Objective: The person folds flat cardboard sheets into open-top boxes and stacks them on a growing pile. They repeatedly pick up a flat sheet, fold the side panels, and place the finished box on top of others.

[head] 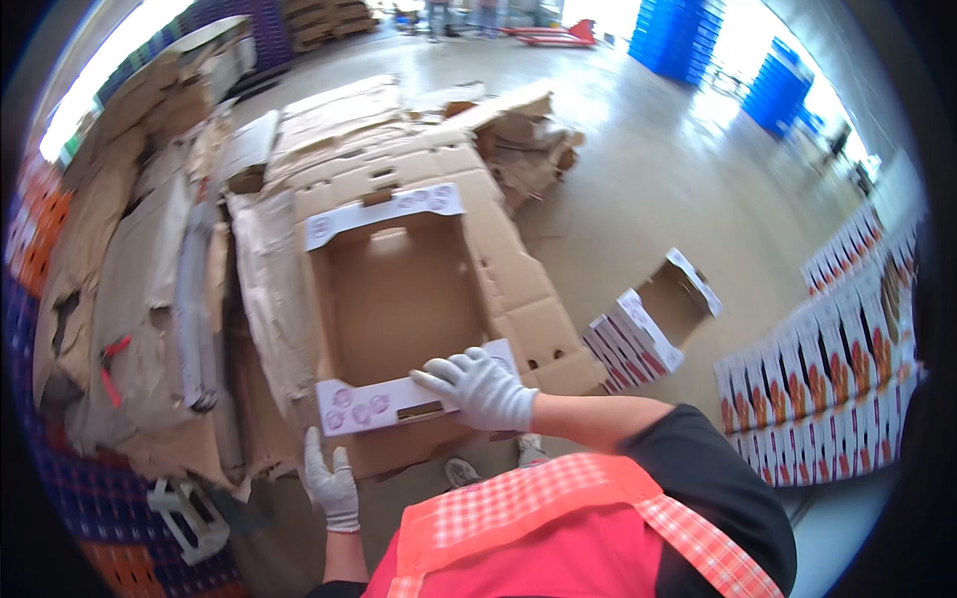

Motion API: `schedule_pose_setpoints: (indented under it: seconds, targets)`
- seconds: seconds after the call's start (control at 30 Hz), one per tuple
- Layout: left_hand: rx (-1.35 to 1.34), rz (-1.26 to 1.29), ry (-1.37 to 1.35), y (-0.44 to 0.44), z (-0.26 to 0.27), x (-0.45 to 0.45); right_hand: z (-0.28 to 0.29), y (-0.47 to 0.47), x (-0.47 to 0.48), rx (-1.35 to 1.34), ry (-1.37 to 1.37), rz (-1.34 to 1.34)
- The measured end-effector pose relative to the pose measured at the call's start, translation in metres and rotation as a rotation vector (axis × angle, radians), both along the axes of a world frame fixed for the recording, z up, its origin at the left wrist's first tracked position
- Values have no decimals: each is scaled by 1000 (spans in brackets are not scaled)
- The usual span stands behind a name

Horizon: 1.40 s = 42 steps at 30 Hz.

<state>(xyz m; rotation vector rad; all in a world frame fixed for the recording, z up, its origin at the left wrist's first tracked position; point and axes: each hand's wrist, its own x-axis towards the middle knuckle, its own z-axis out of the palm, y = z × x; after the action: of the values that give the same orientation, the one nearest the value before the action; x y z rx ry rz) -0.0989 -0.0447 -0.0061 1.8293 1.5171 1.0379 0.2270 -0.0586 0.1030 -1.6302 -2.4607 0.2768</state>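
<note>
A brown cardboard tray [404, 299] with white printed end panels stands in front of me, its inside bare. It rests on flat, unfolded cardboard blanks [516, 291]. My gloved right hand [478, 389] is on the tray's near right corner, fingers laid over the rim of the near end panel. Just off the near left corner, my gloved left hand [329, 478] has its thumb and fingers apart and holds nothing. A slot shows in the near panel, left of my right hand.
A stack of formed trays [643, 321] stands on the floor to the right, with more stacked trays [822, 381] beyond. Torn brown wrapping [142, 247] lies left, with a red-handled tool [112, 370] on it. A pale plastic stool [191, 519] is at lower left. Blue crates [677, 37] stand far off.
</note>
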Motion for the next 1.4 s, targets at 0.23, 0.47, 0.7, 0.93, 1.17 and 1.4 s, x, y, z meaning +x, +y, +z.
schedule_pose_setpoints:
  seconds: [0.23, 0.47, 0.7, 0.93, 1.17, 1.4]
  targets:
    - [395, -72, 191, 34, 25, 73, -45, -40, 63, 172, 142, -237]
    - [501, -829, 44, 17, 51, 222, -37, -155, 214, 202, 73, -894]
    - [78, -1780, 638, -55, -43, 523, -106, -234, 381, 19, 1, -1255]
    - [437, -1796, 1140, -116, -199, 687, -194, -250, 451, -59, 5, -1328]
    - [278, -1776, 1022, -117, -249, 723, -227, -245, 475, -184, 15, -1327]
    - [-37, -1959, 841, -92, -266, 710, -244, -236, 472, -495, -37, -1352]
